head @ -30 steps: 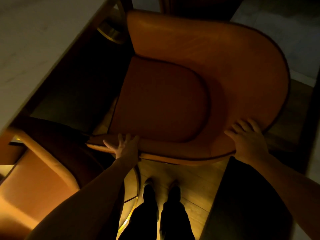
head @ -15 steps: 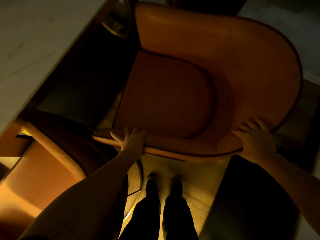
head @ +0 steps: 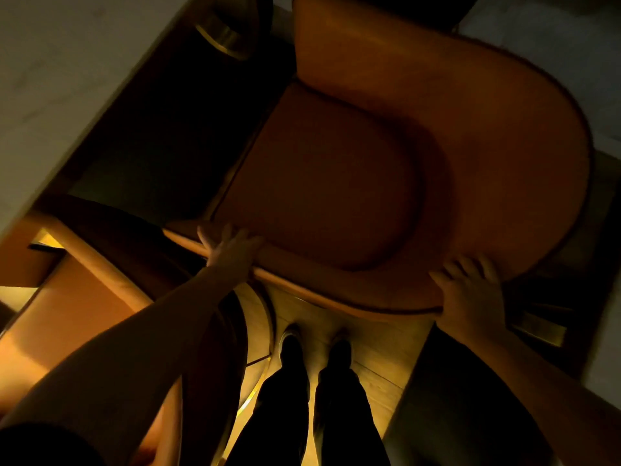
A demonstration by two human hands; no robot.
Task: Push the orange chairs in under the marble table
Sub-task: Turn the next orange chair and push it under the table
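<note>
A large orange chair with a curved back fills the middle of the view, its open front turned toward the marble table at the upper left. My left hand grips the near left end of the chair's rim. My right hand holds the near right curve of the same rim. A second orange chair stands at the lower left, partly under the table edge and partly hidden by my left forearm.
A brass-ringed table base shows in the dark gap under the table top. My two feet stand on the lit wooden floor just behind the chair. A pale floor strip lies at the upper right.
The chair has shifted slightly up and to the right in view, with both hands staying on its rim. The second chair has not moved.
</note>
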